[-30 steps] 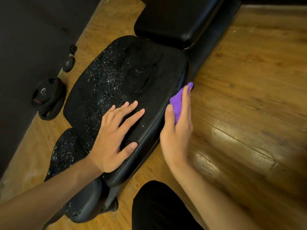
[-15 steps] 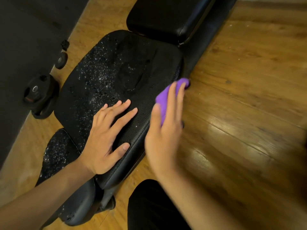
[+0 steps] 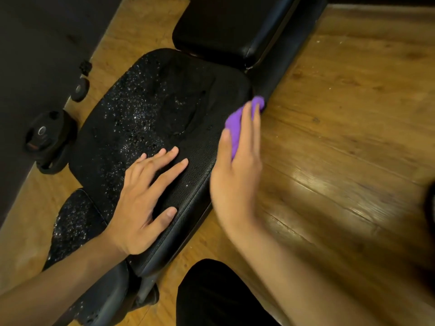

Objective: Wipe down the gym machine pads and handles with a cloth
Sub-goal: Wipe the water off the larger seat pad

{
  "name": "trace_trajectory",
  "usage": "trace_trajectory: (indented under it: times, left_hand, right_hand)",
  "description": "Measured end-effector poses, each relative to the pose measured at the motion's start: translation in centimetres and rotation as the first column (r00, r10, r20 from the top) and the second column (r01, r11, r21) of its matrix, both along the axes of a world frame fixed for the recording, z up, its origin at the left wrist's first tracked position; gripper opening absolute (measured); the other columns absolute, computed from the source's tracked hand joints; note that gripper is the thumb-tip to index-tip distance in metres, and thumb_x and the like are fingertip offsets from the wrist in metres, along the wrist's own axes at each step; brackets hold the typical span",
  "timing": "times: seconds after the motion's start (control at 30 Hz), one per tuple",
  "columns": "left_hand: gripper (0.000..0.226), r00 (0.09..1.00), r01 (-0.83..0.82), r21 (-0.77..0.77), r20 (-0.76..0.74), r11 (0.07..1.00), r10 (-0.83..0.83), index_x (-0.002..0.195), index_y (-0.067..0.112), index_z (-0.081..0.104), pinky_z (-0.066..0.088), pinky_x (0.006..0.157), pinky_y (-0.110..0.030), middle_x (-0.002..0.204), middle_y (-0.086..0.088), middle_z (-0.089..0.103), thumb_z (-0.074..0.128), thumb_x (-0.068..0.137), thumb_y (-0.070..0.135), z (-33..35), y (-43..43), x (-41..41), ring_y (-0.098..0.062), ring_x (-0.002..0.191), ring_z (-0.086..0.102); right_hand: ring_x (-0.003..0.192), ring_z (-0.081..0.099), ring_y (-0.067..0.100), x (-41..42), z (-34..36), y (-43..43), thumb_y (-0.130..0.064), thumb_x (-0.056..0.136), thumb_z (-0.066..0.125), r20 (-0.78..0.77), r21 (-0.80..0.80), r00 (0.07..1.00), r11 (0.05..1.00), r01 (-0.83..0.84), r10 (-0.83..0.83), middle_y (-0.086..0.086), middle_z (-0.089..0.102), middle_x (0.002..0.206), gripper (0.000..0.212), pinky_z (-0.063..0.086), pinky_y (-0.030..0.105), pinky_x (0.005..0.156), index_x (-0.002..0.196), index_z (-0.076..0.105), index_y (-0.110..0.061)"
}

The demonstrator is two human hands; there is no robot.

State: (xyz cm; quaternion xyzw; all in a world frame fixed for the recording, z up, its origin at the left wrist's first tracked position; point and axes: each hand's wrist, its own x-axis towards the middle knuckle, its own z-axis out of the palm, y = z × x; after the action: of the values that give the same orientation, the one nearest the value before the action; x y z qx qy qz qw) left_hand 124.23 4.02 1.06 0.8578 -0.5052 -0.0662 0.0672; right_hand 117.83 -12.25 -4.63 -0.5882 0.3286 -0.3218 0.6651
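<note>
Three black upholstered pads sit in a line on one gym machine. The large rounded seat pad of pebbled black leather (image 3: pixel 153 109) lies in the middle, its left half scattered with glinting, wet-looking specks and its right half matte and grained. Beyond it is a smooth, glossy rectangular black pad (image 3: pixel 223 31), and nearer the person is a narrow black pad (image 3: pixel 75 222) carrying the same glinting specks. A stitched seam runs along the seat pad's right edge.

The bunched purple cloth (image 3: pixel 235 125) is at the seat pad's right side edge, near its far corner. The right hand (image 3: pixel 235 175), a little blurred, holds it between the thumb and long, nearly straight fingers and presses it against that edge. The left hand (image 3: pixel 143 196) rests flat on the seat pad's near right part, fingers spread wide and holding nothing.

A black machine frame beam (image 3: pixel 289 50) runs along the right of the pads down to the varnished wooden plank floor (image 3: pixel 341 114), which shines where the light strikes it. To the left, a large round black weight plate (image 3: pixel 44 142) and a small black disc (image 3: pixel 80 89) lie on the floor, at the edge of a dark matte surface (image 3: pixel 35 43). The person's knee in black fabric (image 3: pixel 211 295) fills the bottom centre.
</note>
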Motion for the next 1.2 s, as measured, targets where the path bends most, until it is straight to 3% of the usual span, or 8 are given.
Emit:
trace_trajectory:
  times: [0.17, 0.23, 0.4, 0.5, 0.63, 0.77, 0.93, 1.2]
  left_hand:
    - [0.074, 1.000, -0.011, 0.008, -0.008, 1.000, 0.011, 0.156, 0.013, 0.042, 0.019, 0.119, -0.069, 0.167, -0.008, 0.033, 0.021, 0.106, 0.063, 0.0, -0.1, 0.0, -0.033, 0.155, 0.028]
    - [0.073, 1.000, -0.011, -0.001, -0.011, 1.000, 0.011, 0.156, 0.013, 0.042, 0.019, 0.120, -0.068, 0.166, -0.009, 0.033, 0.021, 0.106, 0.063, 0.0, 0.0, -0.1, -0.032, 0.155, 0.029]
    - [0.071, 1.000, -0.003, -0.012, -0.007, 1.000, 0.002, 0.156, 0.014, 0.043, 0.019, 0.120, -0.068, 0.166, -0.008, 0.034, 0.022, 0.107, 0.061, -0.2, 0.1, 0.1, -0.032, 0.154, 0.030]
    - [0.071, 1.000, -0.015, -0.009, -0.008, 1.000, 0.015, 0.155, 0.014, 0.044, 0.019, 0.120, -0.067, 0.166, -0.007, 0.034, 0.021, 0.107, 0.061, -0.1, 0.0, 0.2, -0.031, 0.154, 0.030]
    - [0.071, 1.000, -0.004, -0.006, -0.006, 1.000, 0.004, 0.155, 0.012, 0.043, 0.020, 0.120, -0.068, 0.166, -0.008, 0.033, 0.023, 0.107, 0.060, -0.1, 0.1, 0.3, -0.032, 0.155, 0.029]
    - [0.070, 1.000, -0.011, -0.018, -0.016, 1.000, 0.010, 0.155, 0.013, 0.044, 0.019, 0.121, -0.066, 0.166, -0.007, 0.034, 0.022, 0.107, 0.059, -0.2, 0.2, 0.2, -0.031, 0.155, 0.029]
    - [0.070, 1.000, -0.014, -0.016, -0.017, 1.000, 0.014, 0.155, 0.013, 0.045, 0.019, 0.120, -0.067, 0.166, -0.007, 0.034, 0.022, 0.108, 0.059, -0.1, 0.2, 0.1, -0.031, 0.155, 0.029]
    - [0.068, 1.000, 0.001, -0.014, -0.008, 1.000, -0.001, 0.155, 0.015, 0.044, 0.019, 0.121, -0.066, 0.166, -0.007, 0.034, 0.022, 0.107, 0.059, -0.1, 0.1, 0.3, -0.031, 0.155, 0.030]
  right_hand:
    - [0.158, 0.006, 0.008, -1.8, 0.2, 2.6, -0.025, 0.111, 0.041, 0.011, 0.013, 0.998, 0.998, -0.060, 0.059, -0.006, 0.004, 0.172, 0.057, 0.014, 0.012, 0.121, 0.163, 0.020, -0.017]
    - [0.156, 0.016, 0.007, 1.1, -0.7, -2.2, -0.026, 0.110, 0.041, -0.042, 0.032, 0.997, 0.997, -0.065, 0.067, -0.007, 0.018, 0.170, 0.055, 0.012, -0.001, 0.112, 0.162, 0.026, -0.021]
    - [0.116, 0.059, 0.005, 5.8, -1.5, -9.6, -0.029, 0.109, 0.044, -0.058, 0.197, 0.995, 0.978, -0.066, 0.079, -0.016, 0.068, 0.117, 0.035, 0.039, 0.014, 0.108, 0.138, 0.062, -0.021]
    - [0.149, 0.035, 0.012, 2.6, -0.4, -3.2, -0.028, 0.110, 0.042, -0.060, 0.072, 0.997, 0.996, 0.052, -0.048, 0.000, 0.039, 0.162, 0.050, 0.020, -0.002, 0.108, 0.158, 0.038, -0.017]
    - [0.158, 0.005, 0.011, -2.7, 1.6, 6.6, -0.029, 0.111, 0.040, -0.039, 0.022, 0.999, 0.999, 0.025, -0.024, -0.010, 0.002, 0.172, 0.056, 0.019, 0.028, 0.126, 0.162, 0.019, -0.021]
    - [0.157, 0.009, 0.008, -0.6, 0.5, 2.9, -0.031, 0.109, 0.039, -0.034, 0.075, 0.999, 0.997, 0.019, -0.017, -0.013, 0.005, 0.171, 0.056, 0.015, 0.013, 0.122, 0.162, 0.022, -0.026]
    - [0.140, 0.044, 0.005, 4.8, -1.3, -6.8, -0.023, 0.109, 0.044, -0.016, 0.279, 1.000, 0.960, 0.017, -0.013, -0.006, 0.049, 0.155, 0.046, 0.026, -0.010, 0.088, 0.156, 0.043, -0.022]
    - [0.157, 0.011, 0.007, -2.8, 1.1, 6.4, -0.033, 0.111, 0.037, -0.021, 0.075, 0.998, 0.995, 0.064, -0.062, -0.005, 0.010, 0.172, 0.057, 0.020, 0.023, 0.124, 0.163, 0.017, -0.020]
